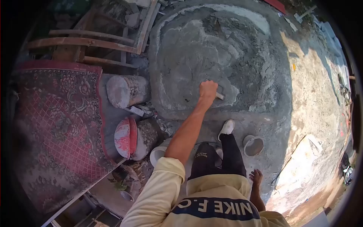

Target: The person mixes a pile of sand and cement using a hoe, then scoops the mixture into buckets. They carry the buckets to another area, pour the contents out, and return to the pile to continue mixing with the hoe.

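Observation:
My left hand is closed around a trowel, whose pale handle end sticks out on the right of the fist. A thin bent piece of metal shows beside the handle; the blade is hard to make out against the grey. Beneath the fist lies wet grey cement, smooth in some places and lumpy toward the upper right. My right hand hangs low beside my right leg, fingers apart and holding nothing. Close to it on the ground stands a round bucket with a greyish inside.
A raised rim borders the cement. Left of it lie a concrete cylinder, a second one with a red basin, and a white bucket partly behind my arm. Farther left are a red patterned carpet and wooden beams.

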`<state>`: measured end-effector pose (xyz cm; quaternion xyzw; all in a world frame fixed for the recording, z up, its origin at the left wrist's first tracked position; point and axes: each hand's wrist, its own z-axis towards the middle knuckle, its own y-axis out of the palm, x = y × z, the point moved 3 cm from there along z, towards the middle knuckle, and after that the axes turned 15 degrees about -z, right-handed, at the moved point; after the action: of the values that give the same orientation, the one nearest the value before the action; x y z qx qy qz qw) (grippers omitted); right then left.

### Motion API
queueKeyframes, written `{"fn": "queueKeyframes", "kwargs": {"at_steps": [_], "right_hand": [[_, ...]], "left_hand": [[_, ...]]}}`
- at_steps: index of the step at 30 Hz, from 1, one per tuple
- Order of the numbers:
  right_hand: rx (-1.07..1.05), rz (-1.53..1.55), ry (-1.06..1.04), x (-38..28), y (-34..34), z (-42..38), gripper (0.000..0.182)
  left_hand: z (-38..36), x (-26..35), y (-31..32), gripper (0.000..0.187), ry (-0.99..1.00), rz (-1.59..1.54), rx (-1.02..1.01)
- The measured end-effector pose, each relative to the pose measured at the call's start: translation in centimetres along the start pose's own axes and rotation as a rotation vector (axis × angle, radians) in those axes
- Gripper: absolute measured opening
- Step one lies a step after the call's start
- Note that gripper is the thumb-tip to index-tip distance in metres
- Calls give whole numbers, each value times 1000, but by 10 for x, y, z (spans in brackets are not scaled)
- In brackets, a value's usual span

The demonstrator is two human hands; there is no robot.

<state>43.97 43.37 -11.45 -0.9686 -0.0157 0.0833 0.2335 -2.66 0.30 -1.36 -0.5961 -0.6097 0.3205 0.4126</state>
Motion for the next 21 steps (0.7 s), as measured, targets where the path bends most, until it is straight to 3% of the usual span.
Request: {"fn": "queueKeyframes", "kwargs": {"at_steps": [2,3,9,12,16,21], "right_hand": [[3,-29,43,25,13,-27,41],[58,-30,-51,-55,11,5,39],[76,-139,-62,-32,79,-51,42],[145,-92,-23,-11,139,-88,41],[320,-177,64,16,220,-140,40],[327,-217,110,46,322,-142,36]], "left_hand": [[-21,-19,3,10,42,-70,25],[45,-15,-40,10,98,-95,150],[61,-56,-43,10,235,-144,102],[80,-71,-37,24,291,-127,92],[82,-70,-55,29,338,-135,4],[57,-81,-63,31,461,-73,-10]]}}
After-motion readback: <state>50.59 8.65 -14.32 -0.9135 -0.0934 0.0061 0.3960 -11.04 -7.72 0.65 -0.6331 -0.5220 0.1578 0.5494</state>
